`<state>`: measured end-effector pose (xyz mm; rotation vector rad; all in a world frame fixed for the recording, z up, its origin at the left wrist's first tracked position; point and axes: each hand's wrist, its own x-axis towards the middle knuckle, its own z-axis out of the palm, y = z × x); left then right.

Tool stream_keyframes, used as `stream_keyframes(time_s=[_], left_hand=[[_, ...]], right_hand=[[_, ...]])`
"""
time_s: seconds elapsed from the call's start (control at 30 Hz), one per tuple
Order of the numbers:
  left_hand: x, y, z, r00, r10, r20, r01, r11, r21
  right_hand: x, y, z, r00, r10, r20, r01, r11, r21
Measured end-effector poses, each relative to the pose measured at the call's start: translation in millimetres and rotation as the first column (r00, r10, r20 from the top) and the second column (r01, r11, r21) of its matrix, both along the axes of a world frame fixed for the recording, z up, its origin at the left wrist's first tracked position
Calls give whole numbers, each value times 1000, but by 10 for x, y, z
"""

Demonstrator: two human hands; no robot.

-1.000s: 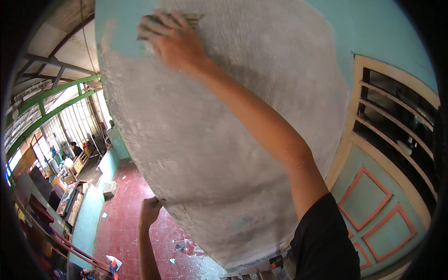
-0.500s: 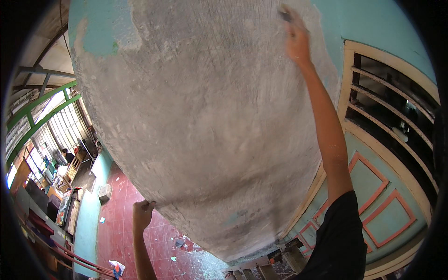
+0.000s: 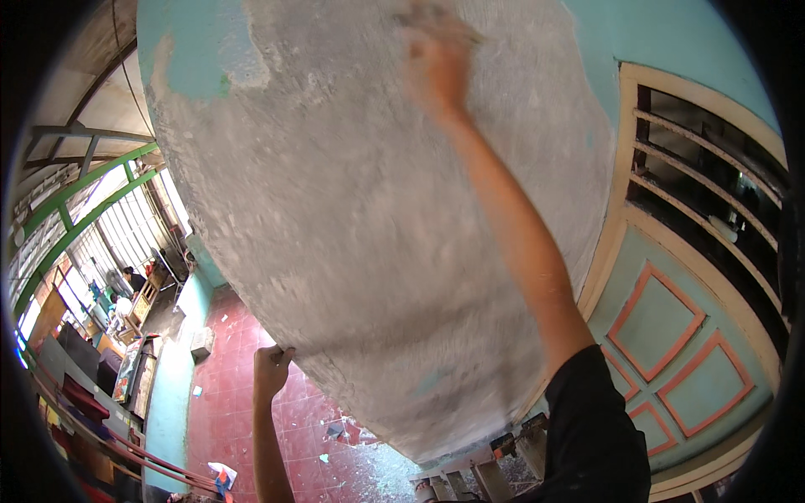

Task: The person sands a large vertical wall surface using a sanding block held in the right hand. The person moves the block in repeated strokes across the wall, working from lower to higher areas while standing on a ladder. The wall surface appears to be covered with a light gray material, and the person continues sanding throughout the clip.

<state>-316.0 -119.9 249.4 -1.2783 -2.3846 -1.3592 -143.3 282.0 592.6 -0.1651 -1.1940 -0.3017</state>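
A tall grey wall (image 3: 377,218), bare of paint over most of its face, stands right in front of me. Near its top, my right hand (image 3: 440,71) is closed around a small flat dark tool (image 3: 412,15), smeared by motion; its exact kind cannot be told. The tool is at or very close to the wall surface. Lower down on the left, my left hand (image 3: 270,373) has its fingers curled against the wall's left edge and grips it. Turquoise paint (image 3: 201,59) still covers the upper left corner of the wall.
A slatted window opening (image 3: 704,176) and a green panelled door (image 3: 679,344) are to the right. Below lies a red tiled floor (image 3: 231,394) with pale debris (image 3: 377,474). Wooden slats (image 3: 490,478) stand at the wall's foot. A person (image 3: 134,279) is far left.
My right hand has swept left across the upper wall with the tool. My left hand stays at the wall's edge; the whole view has shifted slightly.
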Motion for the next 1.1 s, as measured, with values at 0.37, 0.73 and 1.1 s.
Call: stream_keyframes(time_s=[0.37, 0.73, 1.1], left_hand=[[-67, -32, -181, 998, 26, 51, -31, 996, 88], [93, 84, -4, 998, 64, 12, -64, 997, 36], [-54, 26, -193, 997, 0, 81, -16, 980, 200]], right_hand=[[4, -523, -400, 880, -50, 472, -155, 909, 386], [1565, 1968, -552, 986, -115, -120, 65, 931, -358], [297, -465, -685, 864, 2, 503, -133, 965, 225]])
